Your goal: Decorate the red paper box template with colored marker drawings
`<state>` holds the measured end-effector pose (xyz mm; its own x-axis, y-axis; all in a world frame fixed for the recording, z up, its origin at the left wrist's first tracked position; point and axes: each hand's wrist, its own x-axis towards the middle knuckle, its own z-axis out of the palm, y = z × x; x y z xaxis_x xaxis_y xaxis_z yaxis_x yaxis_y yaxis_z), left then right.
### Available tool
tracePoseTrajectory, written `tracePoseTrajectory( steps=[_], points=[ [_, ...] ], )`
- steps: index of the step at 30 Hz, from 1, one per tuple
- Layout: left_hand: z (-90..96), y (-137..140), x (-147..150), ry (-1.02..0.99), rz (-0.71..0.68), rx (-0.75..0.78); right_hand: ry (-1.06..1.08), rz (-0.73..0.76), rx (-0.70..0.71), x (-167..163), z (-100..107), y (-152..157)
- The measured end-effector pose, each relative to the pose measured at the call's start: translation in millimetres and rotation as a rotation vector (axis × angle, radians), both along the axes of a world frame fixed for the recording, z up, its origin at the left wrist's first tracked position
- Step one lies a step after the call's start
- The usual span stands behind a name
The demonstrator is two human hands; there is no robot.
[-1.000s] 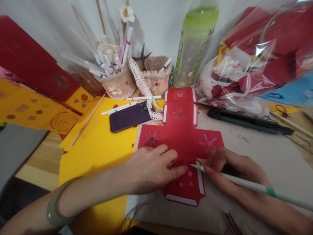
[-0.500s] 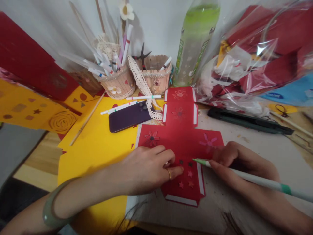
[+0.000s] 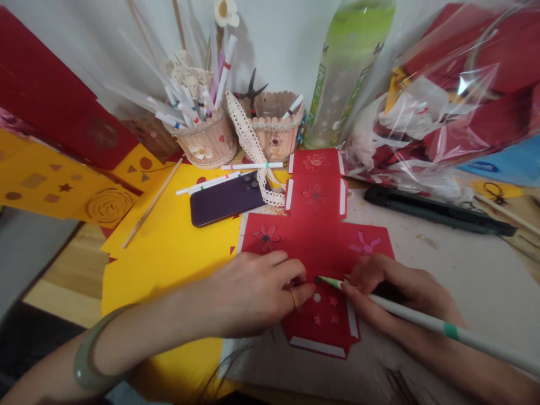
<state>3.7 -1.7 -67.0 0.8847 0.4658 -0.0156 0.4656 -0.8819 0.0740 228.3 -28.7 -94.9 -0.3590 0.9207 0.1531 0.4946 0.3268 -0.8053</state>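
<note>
Evidently the widest thing here is the yellow sheet, spread beside a grey board; a stuffed plastic bag slumps at the far right. The cross-shaped red card lies mostly on that board, in front of the person, its lower panel between the two hands. The left hand rests on that panel with bent fingers; whether they pinch anything, I cannot tell. The right hand grips a green-tipped marker, its point at or just beside a small dark spot.

The card seems to lie loose, so slack pressure from the left hand could let it skid and drag the stroke astray. If the ink is wet, the left thumb, so close to the point, could smear it. Smaller still, the pink stars and a pale disc sit near the marker; if they are only lightly stuck, a brush from the right hand or a jab of the tip could shift them.
</note>
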Motion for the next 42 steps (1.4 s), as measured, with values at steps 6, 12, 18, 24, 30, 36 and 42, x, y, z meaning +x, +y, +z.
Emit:
tracePoseTrajectory(
  steps=[6, 12, 18, 24, 30, 36, 42],
  points=[
    [-2.0, 0.7, -0.6, -0.008, -0.002, -0.001, -0.010, 0.026, -0.011, -1.1, 1.4, 1.3],
    [-2.1, 1.4, -0.9, -0.018, -0.011, -0.008, -0.009, -0.022, -0.037, -2.0, 7.6, 2.4],
    [-0.8, 2.0, -1.7, -0.019, -0.017, -0.020, 0.008, 0.012, -0.040, -3.3, 6.3, 2.1],
    [-3.0, 1.2, -0.9, -0.029, 0.004, -0.018, -0.007, 0.023, -0.069, -4.2, 8.8, 2.9],
    [-0.8, 1.1, -0.2, -0.019, 0.008, -0.034, 0.008, 0.021, -0.078, -3.4, 9.0, 3.6],
    [2.0, 1.9, -1.3, -0.006, 0.002, -0.034, 0.022, 0.055, -0.057, -0.8, 2.2, 1.0],
    [-0.3, 1.1, -1.9, -0.023, -0.001, -0.030, -0.012, 0.065, -0.086, -0.5, 3.6, -0.6]
  ],
)
